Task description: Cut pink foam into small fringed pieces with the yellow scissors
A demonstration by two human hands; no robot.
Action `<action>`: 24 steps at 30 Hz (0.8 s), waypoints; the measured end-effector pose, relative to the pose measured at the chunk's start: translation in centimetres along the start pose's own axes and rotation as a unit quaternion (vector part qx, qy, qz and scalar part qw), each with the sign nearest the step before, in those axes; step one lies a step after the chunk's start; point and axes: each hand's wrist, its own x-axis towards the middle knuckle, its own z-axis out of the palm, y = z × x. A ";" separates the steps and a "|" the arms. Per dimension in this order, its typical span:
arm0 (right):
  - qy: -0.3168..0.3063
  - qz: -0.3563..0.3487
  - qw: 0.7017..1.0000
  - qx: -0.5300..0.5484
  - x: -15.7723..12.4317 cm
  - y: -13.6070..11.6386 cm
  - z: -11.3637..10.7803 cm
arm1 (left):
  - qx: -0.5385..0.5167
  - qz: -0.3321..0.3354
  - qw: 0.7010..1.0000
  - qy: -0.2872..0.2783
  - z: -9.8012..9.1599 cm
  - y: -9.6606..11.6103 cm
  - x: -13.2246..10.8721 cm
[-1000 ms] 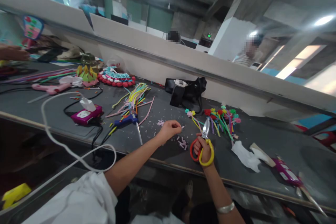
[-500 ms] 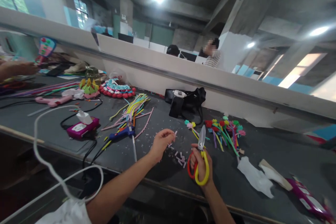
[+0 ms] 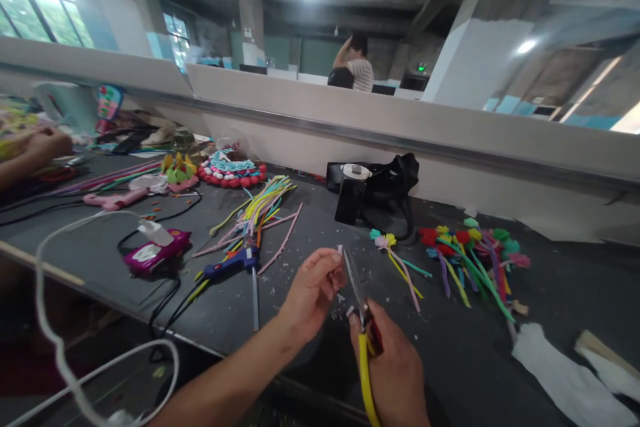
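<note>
My right hand point(image 3: 393, 367) grips the red and yellow handles of a pair of scissors point(image 3: 361, 320), blades pointing up and away over the dark table point(image 3: 550, 267). My left hand point(image 3: 313, 290) is closed in a pinch on a small pale piece held against the blades near their tip. Small cut bits lie scattered on the table under and beyond both hands. A blue glue gun point(image 3: 233, 261) lies to the left of my left hand. Pipe-cleaner flowers point(image 3: 470, 247) lie to the right.
A bundle of coloured pipe cleaners point(image 3: 260, 203), a pink box point(image 3: 156, 250), black cables, a black bag point(image 3: 375, 190) and a white cloth point(image 3: 565, 373) lie on the table. Another person's hand point(image 3: 43, 147) is at far left. A person stands behind the partition point(image 3: 355, 63).
Both hands drew nearer to me and came together. The scissors tilted and their blades now meet the piece pinched in my left hand. The view swung up and to the left.
</note>
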 end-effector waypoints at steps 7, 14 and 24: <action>0.002 -0.014 0.997 -0.074 -0.3 1.1 -0.4 | 0.035 -0.021 0.999 -0.007 0.0 -0.9 -0.6; 0.019 -0.037 0.993 -0.112 -0.6 1.7 -0.8 | 0.096 -0.009 0.995 -0.002 -0.2 -0.7 -0.3; 0.041 -0.058 0.992 -0.109 -1.0 1.6 -0.3 | 0.120 0.001 0.993 -0.001 0.0 -0.3 -0.8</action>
